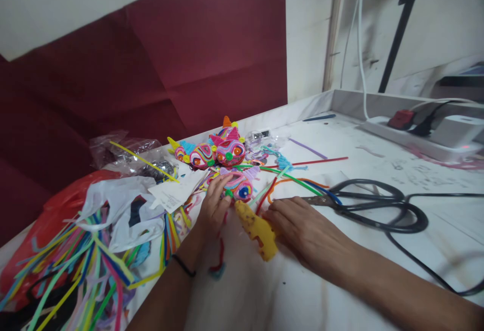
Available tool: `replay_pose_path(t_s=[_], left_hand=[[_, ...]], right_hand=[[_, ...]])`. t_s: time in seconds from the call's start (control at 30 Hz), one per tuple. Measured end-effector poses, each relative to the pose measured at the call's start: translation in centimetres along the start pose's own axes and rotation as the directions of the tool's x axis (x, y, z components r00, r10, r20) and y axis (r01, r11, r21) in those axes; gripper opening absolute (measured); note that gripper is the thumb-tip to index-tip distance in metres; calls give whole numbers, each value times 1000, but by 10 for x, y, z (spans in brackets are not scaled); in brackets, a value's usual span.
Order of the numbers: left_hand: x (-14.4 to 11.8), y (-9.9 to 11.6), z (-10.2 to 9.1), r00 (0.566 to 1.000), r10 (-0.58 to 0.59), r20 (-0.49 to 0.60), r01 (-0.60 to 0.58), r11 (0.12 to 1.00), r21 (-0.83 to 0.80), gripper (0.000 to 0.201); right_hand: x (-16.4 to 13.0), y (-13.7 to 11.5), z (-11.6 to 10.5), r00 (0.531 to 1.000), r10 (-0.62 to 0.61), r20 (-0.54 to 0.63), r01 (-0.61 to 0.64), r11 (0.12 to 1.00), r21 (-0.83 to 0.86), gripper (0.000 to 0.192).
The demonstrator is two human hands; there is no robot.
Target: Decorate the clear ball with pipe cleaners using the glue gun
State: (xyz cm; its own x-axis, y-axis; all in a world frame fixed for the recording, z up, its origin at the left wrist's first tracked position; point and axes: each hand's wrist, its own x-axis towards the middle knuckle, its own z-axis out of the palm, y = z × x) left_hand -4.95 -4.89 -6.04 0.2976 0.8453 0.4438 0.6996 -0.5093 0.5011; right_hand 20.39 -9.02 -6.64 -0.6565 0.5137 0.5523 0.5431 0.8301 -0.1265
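Note:
A multicoloured pipe-cleaner animal head (242,185) with a blue eye and pink-lilac ears lies on the table. My left hand (216,204) is closed on its left side, the fingers covering part of it. My right hand (298,225) has its fingers curled round a yellow hot glue gun (256,227), slightly blurred, just in front of the head. Loose red, orange and green pipe cleaners (302,184) lie behind my right hand. Large black-handled scissors (372,201) rest beyond it, the blades partly hidden by the knuckles.
Several similar finished-looking heads (229,150) stand at the back. Bundled pipe cleaners (94,255), a white plastic bag (113,197) and a red bag (56,225) crowd the left. A power strip (412,137) sits at right, with a black cable (423,266) along the table.

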Motion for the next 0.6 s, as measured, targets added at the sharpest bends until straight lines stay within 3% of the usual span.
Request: replay_pose_path(t_s=[0.6], left_hand=[[1, -6, 1, 1000, -6, -6, 6, 1000, -13, 51]], right_hand=[[-1, -1, 0, 998, -44, -49, 44, 999, 0, 21]])
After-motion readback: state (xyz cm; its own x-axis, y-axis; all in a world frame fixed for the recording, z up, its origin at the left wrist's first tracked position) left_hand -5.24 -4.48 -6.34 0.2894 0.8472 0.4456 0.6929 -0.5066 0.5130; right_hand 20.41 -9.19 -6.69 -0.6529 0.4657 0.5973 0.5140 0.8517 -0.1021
